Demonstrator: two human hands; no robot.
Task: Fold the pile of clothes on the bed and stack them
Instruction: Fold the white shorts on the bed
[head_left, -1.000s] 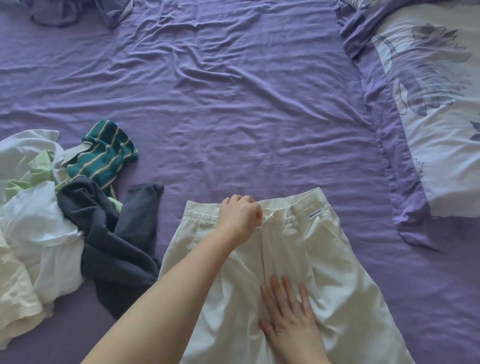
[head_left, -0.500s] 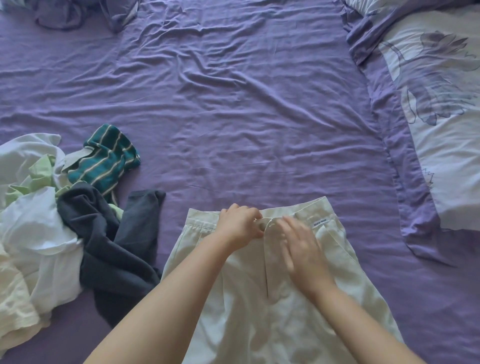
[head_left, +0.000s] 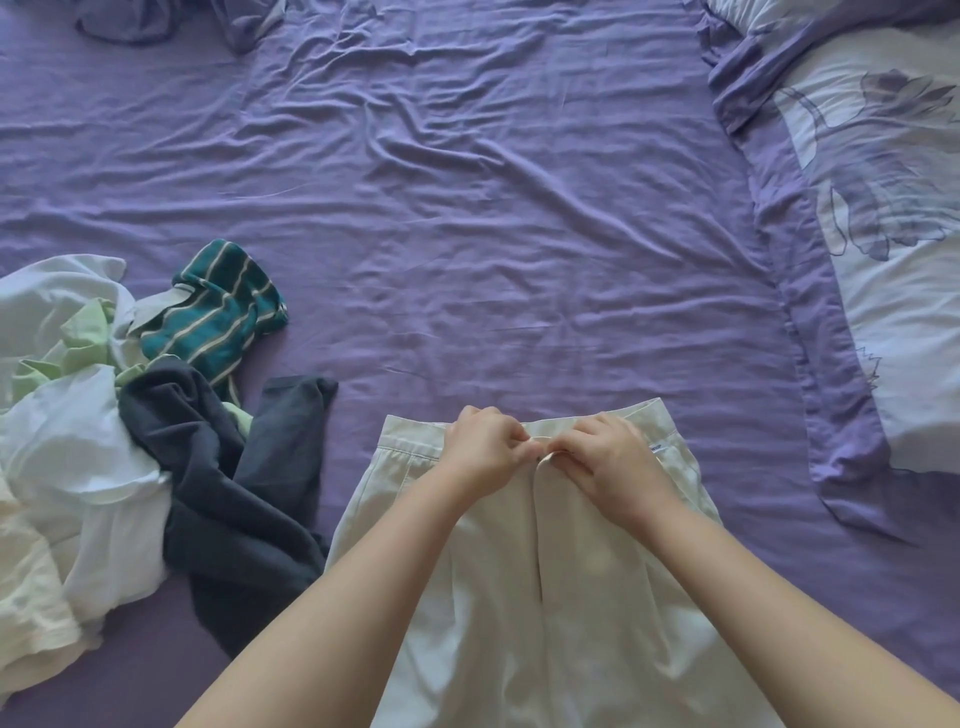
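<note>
Wrinkled purple bedsheet (head_left: 467, 208) takes up most of the shot, with a floral purple-and-white pillow (head_left: 883, 234) at the right. Messy pile of unfolded clothes (head_left: 104, 441) sits on the left, white, green and dark grey stuff. Cream cotton trousers (head_left: 597, 597) lie flat front and centre. Left hand (head_left: 483, 449) and right hand (head_left: 608, 460) both pinch the waistband at the fly, fingers curled.

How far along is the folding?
Barely begun: no folded stack is visible. Left hand and right hand both pinch the waistband of the cream trousers, spread flat on the bed sheet. The unfolded pile waits alongside.
</note>
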